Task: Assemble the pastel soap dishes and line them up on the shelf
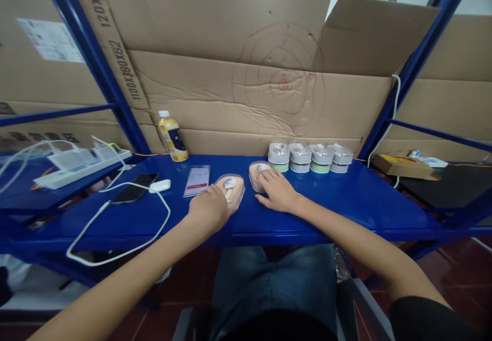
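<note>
My left hand is closed around the near left side of a beige rounded container with a clear lid and a round pale label. Part of that container is hidden by my fingers. A similar beige container stands just to the right, and my right hand has its fingers over its right side with the thumb toward me. Behind my right hand is a row of several clear-lidded round containers, with pale green and grey bases. A phone with a lit screen lies beside my left hand.
A yellow bottle stands at the back left of the blue table. A dark phone, a white cable and a white power strip lie leftward. Cardboard forms the back wall. An open cardboard box sits right.
</note>
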Demonstrator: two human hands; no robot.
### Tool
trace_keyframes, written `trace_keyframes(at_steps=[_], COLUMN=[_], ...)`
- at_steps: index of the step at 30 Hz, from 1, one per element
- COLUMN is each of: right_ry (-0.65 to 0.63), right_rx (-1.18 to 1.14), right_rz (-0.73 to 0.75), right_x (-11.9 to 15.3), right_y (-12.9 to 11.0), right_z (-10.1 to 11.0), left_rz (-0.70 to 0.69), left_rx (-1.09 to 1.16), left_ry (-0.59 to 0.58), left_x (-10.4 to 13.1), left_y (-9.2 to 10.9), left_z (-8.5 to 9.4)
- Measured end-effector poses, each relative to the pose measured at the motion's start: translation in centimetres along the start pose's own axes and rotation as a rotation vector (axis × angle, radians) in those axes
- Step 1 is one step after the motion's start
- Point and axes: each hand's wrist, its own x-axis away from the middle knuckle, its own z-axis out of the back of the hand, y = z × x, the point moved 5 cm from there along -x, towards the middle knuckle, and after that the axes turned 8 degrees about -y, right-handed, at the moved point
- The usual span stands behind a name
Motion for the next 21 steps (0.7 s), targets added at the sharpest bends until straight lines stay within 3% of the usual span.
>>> trace_keyframes(at_steps=[2, 5, 9, 11, 14, 21], right_ry=[0.047, 0.078, -0.072, -0.163, -0.195, -0.160], right_rx=[-0.035, -0.056, -0.116, -0.162, -0.235, -0.345], right_rz=[-0.061, -0.286, -0.493, -0.496, -0.418, -0.208], right_x=[3.2, 6.1, 6.5, 6.2, 5.9, 5.4], right_y=[-0.2, 1.0, 3.6, 4.7, 5.8, 7.3], right_z=[1.6, 2.9, 2.3, 1.8, 1.6, 0.9], left_rz=[0.031, 0.011, 0.096, 0.101, 0.090, 0.005], left_rx=[0.053, 0.146, 0.250, 0.265, 0.304, 0.444], left_ry=[0.048, 0.107, 0.020, 0.019, 0.032, 0.075], left_x=[-1.8, -6.2, -12.9, -15.5, -17.9, -19.6], left_y=[0.0, 1.2, 3.2, 4.2, 5.4, 6.4], left_z=[-0.3, -0.4, -0.3, 0.0, 0.1, -0.4])
